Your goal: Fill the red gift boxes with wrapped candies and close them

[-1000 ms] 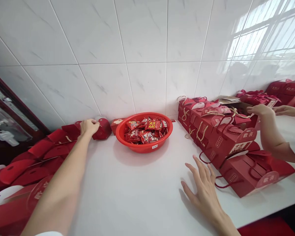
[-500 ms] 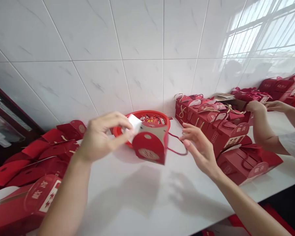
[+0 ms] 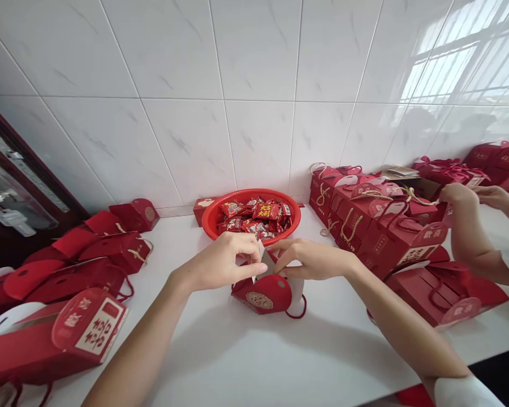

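The left hand [image 3: 223, 259] pinches the small red box [image 3: 261, 298] at its top; the right hand [image 3: 309, 259] curls opposite (its grip, I cannot tell). White bench [image 3: 246, 362] stretches from there to the near edge; the basket [image 3: 209, 221] sits close behind.

Held box [image 3: 261, 297] looks like smooth cardstock, twisted-cord handle [image 3: 305, 307]; basket [image 3: 208, 227]'s shiny plastic, wall tiles [image 3: 258, 51] super glossy.

We cannot make out what the small red box [image 3: 261, 298] holds: the left hand [image 3: 229, 259] and right hand [image 3: 311, 260] partly cover its top. The right edge crops a co-worker's arms [image 3: 473, 240].
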`<action>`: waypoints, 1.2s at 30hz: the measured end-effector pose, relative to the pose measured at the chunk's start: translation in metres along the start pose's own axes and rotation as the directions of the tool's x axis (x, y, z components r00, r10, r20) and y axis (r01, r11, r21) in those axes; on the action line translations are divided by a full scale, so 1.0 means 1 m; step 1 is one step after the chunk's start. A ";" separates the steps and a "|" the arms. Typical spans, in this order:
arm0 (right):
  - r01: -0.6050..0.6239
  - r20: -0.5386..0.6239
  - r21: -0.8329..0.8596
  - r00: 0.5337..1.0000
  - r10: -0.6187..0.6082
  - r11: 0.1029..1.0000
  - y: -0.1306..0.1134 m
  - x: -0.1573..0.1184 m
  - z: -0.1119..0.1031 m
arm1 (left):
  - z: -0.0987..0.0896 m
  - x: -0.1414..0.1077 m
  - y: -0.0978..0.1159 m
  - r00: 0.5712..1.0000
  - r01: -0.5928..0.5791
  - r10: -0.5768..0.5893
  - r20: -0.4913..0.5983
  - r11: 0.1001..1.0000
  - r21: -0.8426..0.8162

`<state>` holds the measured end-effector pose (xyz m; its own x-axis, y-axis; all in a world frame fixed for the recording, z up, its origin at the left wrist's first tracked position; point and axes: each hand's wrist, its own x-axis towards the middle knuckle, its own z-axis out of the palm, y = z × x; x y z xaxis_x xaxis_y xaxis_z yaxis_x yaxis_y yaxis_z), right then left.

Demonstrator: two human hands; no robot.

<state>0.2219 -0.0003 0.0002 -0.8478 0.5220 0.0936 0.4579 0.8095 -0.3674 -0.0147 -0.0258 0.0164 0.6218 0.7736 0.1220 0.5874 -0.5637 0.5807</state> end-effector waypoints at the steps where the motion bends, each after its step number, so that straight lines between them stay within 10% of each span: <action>1: 0.009 0.057 0.016 0.998 -0.010 1.000 0.000 0.003 0.001 | -0.001 -0.001 0.000 1.000 0.026 -0.026 0.002 1.000 0.017; 12: -0.229 -0.024 0.154 0.972 0.236 0.961 -0.003 0.012 0.014 | -0.001 0.000 -0.011 0.927 0.293 -0.342 0.155 0.917 0.271; 24: -0.292 0.258 -0.157 0.910 0.324 0.944 -0.014 0.002 0.017 | -0.008 -0.010 -0.020 0.798 0.267 -0.372 0.474 0.924 0.275; 36: -0.481 0.067 -0.353 0.843 0.534 0.803 -0.003 0.012 0.018 | 0.006 -0.003 -0.017 0.790 0.489 -0.568 0.230 0.811 0.323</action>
<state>0.2059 -0.0017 -0.0138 -0.4876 0.8544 -0.1793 0.8696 0.4935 -0.0132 -0.0234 -0.0205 0.0017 0.2771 0.8647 -0.4189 0.9472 -0.1725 0.2704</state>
